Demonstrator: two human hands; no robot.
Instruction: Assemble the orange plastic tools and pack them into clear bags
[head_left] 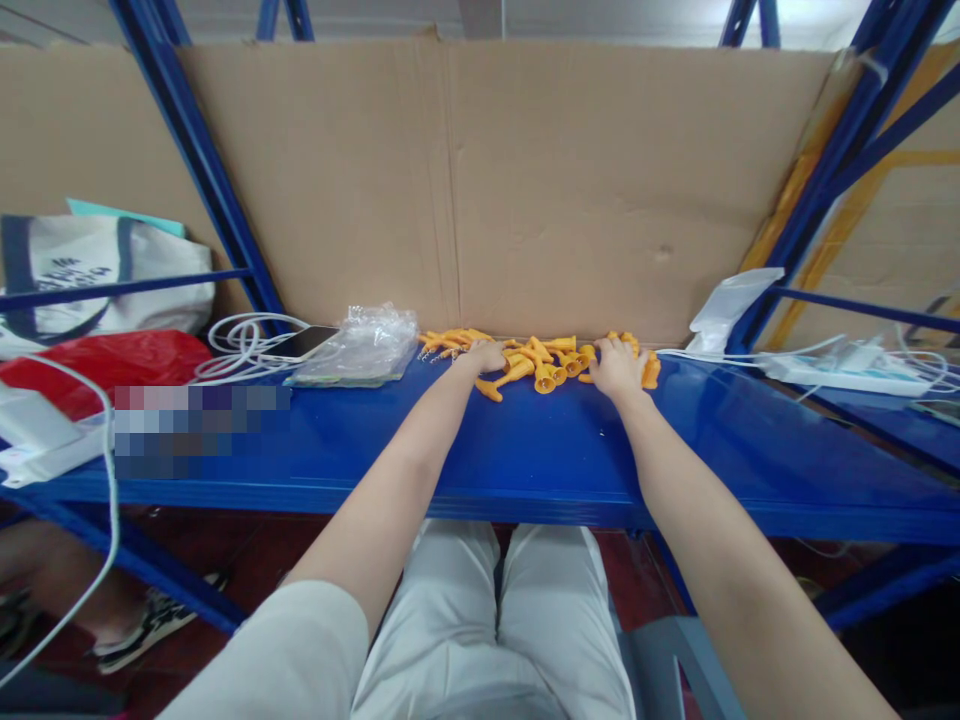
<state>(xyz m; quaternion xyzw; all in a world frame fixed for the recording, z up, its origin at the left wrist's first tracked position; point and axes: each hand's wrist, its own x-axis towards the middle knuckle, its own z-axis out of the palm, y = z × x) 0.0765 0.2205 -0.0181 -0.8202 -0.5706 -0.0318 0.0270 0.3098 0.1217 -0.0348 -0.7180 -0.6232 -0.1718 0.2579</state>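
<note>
A heap of small orange plastic parts [541,362] lies at the back of the blue metal shelf [525,460], against the cardboard wall. My left hand [486,355] rests on the heap's left side with fingers curled over some parts. My right hand [616,366] lies on the right side, fingers bent down among the parts. Whether either hand grips a piece is hidden by the fingers.
A clear plastic bag [360,345], a phone [304,343] and coiled white cable [244,345] lie to the left, with a red bag [112,365] and a tote bag [90,275]. A white power strip [847,372] sits at right. Another person's foot [150,625] shows below left.
</note>
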